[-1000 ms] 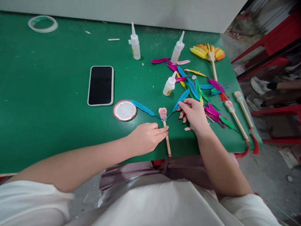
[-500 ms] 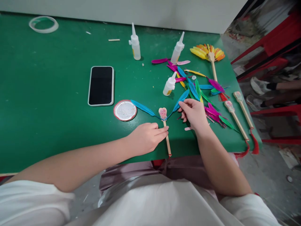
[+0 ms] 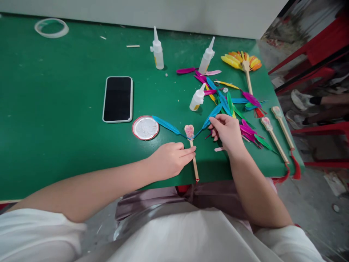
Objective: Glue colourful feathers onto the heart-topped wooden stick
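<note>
My left hand (image 3: 171, 160) is closed on the stick of a wooden fan handle (image 3: 195, 170), which lies near the table's front edge. The handle's heart-shaped head (image 3: 189, 131) is coated pink and white. One blue feather (image 3: 166, 125) slants out to the left of this head, its tip at a red-rimmed lid (image 3: 145, 127) with whitish residue. Between thumb and fingers, my right hand (image 3: 226, 133) pinches a second blue feather (image 3: 208, 120). That feather's quill end meets the base of the head, slanting out to the right.
Three glue bottles (image 3: 196, 98) stand behind the hands. Loose coloured feathers (image 3: 247, 131) lie right, with a finished yellow-orange feather fan (image 3: 247, 71) and two tasselled handles (image 3: 274, 140). A phone (image 3: 118, 99) and tape roll (image 3: 51, 28) are left. Someone's legs (image 3: 331, 100) show beyond red stools.
My right hand has shifted very slightly to the right with the blue feather, whose outer tip has swung a little the same way. My left hand stays on the handle.
</note>
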Action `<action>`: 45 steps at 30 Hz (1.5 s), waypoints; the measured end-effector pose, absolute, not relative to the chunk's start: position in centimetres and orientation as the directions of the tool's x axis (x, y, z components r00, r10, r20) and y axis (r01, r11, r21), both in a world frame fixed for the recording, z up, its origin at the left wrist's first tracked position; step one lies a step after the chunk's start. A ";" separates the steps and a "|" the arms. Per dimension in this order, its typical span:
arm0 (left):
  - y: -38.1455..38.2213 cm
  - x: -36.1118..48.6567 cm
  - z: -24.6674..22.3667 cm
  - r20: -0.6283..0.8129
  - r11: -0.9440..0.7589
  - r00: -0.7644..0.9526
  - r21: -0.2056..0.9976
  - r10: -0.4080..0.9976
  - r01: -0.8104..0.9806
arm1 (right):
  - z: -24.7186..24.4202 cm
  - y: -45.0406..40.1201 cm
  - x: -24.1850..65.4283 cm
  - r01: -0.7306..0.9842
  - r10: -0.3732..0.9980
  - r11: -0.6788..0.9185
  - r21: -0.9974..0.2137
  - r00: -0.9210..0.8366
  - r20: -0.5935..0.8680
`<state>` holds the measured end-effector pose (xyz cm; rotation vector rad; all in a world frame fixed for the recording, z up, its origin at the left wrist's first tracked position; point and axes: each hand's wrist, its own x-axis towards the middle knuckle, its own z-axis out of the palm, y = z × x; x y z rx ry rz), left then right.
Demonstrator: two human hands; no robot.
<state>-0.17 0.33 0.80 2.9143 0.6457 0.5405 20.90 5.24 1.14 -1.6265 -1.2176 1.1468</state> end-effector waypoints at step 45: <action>0.3 -0.1 1.6 0.268 -0.818 0.778 0.084 0.569 0.569 | 1.1 5.2 20.6 0.288 0.974 -0.215 -0.933 0.133 -0.183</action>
